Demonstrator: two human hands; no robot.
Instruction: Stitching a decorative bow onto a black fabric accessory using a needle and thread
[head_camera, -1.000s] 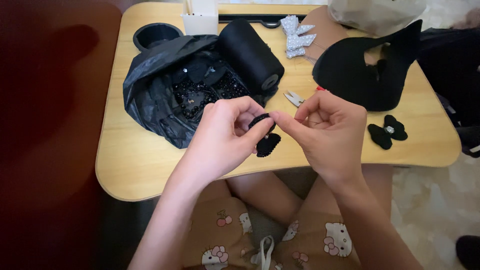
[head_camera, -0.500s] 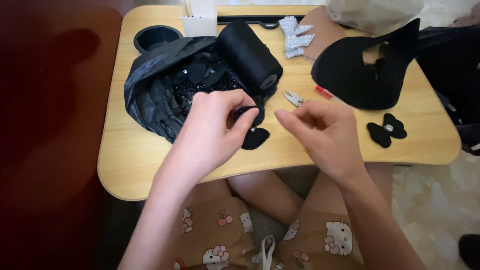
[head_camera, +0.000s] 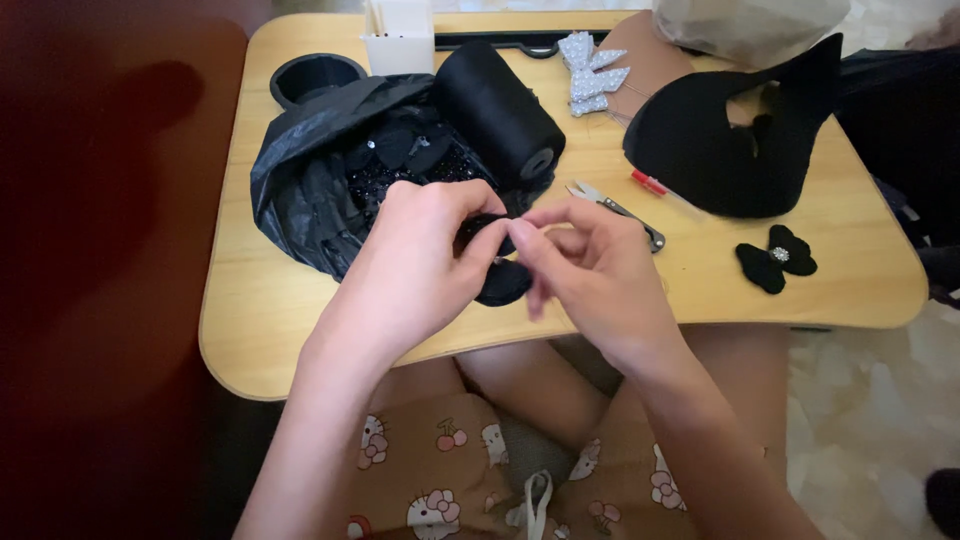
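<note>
the left hand (head_camera: 415, 265) and the right hand (head_camera: 590, 270) meet over the near middle of the wooden surface (head_camera: 850, 290), fingertips together on a small black bow piece (head_camera: 497, 272). the piece sits between the two hands: its upper part is pinched at the left thumb and fingers, its rounded lower lobe hangs out just under them, and the right thumb and forefinger close on it from the other side. both hands are clamped on it, held just above the surface near the front edge.

just behind the left hand lies an open black plastic bag (head_camera: 310, 190) with dark petal shapes and sparkly bits inside. a big spool of black thread (head_camera: 497, 112) lies on its side against the bag's right edge, behind the hands. a small pair of snips (head_camera: 615, 212) rests on the surface just beyond the right hand's fingers, with a red pen (head_camera: 650, 184) near it.

farther right, well apart from the hands, a finished black bow with a shiny centre (head_camera: 776, 257) lies flat. behind it is a large piece of black fabric (head_camera: 730, 140). a silver glitter bow (head_camera: 592, 72) lies at the back, near a white box (head_camera: 400, 38) and a round black cup holder (head_camera: 315, 78).
</note>
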